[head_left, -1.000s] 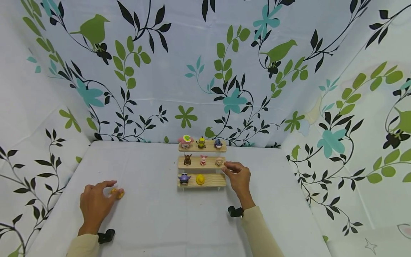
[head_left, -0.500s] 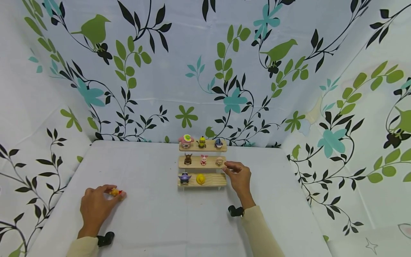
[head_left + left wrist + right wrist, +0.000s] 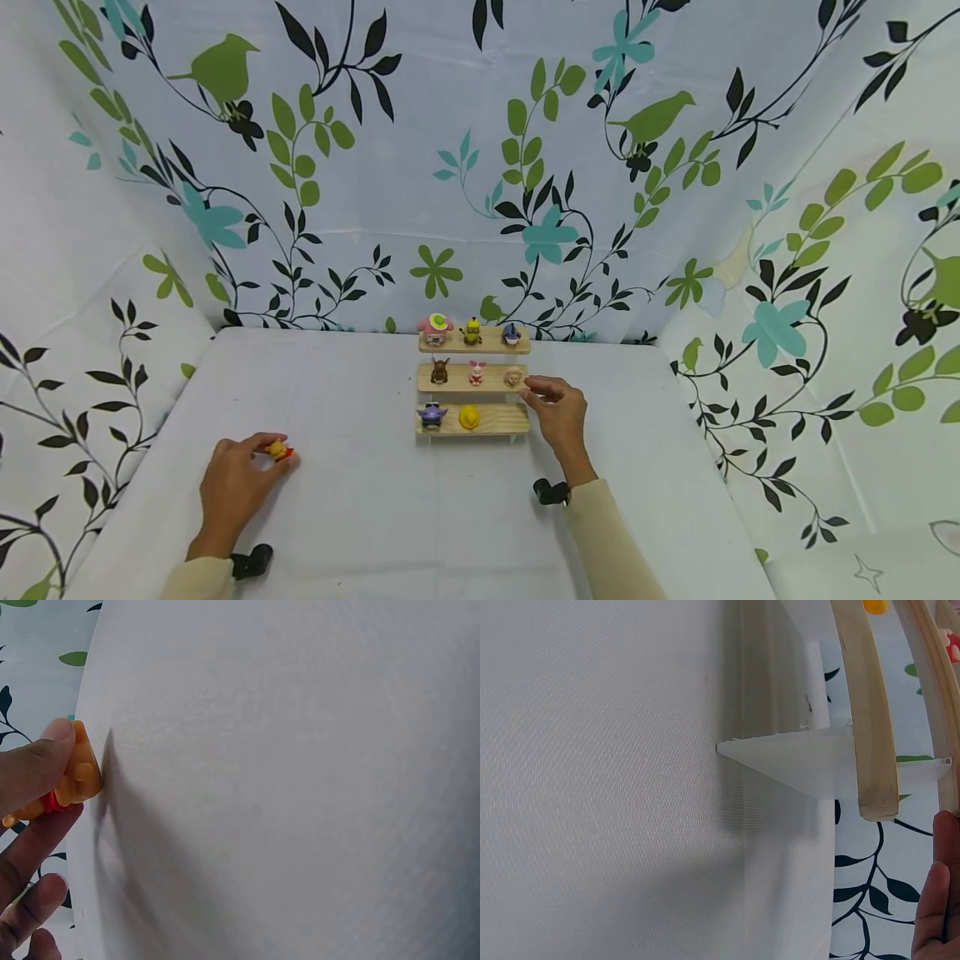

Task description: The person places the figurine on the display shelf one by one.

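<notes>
My left hand (image 3: 238, 487) pinches a small orange-yellow bear figurine (image 3: 278, 451) with a red band between thumb and fingers, over the left part of the table. In the left wrist view the figurine (image 3: 84, 774) is tilted, its head toward the tabletop. My right hand (image 3: 558, 421) grips the right end of the middle board of a three-tier wooden display shelf (image 3: 491, 421); in the right wrist view fingertips (image 3: 945, 829) sit at that board's end. Beside them on the middle board sits a tan figurine (image 3: 513, 377).
Several figurines stand on the shelf, among them a purple one (image 3: 431, 415) and a yellow one (image 3: 468, 417) on the lowest board. White side supports (image 3: 795, 757) carry the boards. A white cloth covers the table (image 3: 360, 508), and a patterned curtain (image 3: 480, 167) hangs behind.
My left hand has shifted slightly right with the figurine, which has turned in the fingers so that more of it and its red band shows. The right hand stays at the shelf.
</notes>
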`<state>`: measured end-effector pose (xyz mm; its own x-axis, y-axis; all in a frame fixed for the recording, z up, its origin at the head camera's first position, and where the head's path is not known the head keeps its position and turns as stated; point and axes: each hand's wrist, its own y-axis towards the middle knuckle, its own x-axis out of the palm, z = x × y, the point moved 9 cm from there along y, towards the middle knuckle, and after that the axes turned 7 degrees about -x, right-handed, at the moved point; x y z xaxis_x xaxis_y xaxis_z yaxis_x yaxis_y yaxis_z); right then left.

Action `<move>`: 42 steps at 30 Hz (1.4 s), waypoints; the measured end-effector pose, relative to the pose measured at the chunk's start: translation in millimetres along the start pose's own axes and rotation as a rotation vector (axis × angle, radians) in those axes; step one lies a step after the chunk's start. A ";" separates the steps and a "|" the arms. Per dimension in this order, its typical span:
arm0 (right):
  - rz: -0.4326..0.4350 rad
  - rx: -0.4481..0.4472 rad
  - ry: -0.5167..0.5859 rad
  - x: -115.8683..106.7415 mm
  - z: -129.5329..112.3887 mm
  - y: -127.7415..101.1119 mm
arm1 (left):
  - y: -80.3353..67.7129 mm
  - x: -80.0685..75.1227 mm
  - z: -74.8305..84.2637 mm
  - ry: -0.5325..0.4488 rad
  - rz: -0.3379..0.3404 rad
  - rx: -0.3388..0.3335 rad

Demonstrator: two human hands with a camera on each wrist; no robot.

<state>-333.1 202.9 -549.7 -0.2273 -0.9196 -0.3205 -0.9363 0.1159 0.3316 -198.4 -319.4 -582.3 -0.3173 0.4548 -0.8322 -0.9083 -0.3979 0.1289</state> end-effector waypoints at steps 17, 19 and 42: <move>0.004 -0.002 0.002 0.0 0.9 -0.9 | -2.0 4.8 37.1 -0.044 0.038 0.061; 0.007 -0.007 0.000 0.1 1.1 -1.2 | -1.5 4.1 47.8 -0.060 0.040 0.078; 0.016 -0.022 -0.002 -0.2 -2.1 -1.8 | -6.6 16.6 161.3 -0.165 -0.007 0.256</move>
<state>-330.9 202.0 -548.3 -0.2426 -0.9168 -0.3172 -0.9264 0.1219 0.3562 -241.6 -180.7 -510.0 -0.3318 0.5882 -0.7375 -0.9431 -0.1901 0.2727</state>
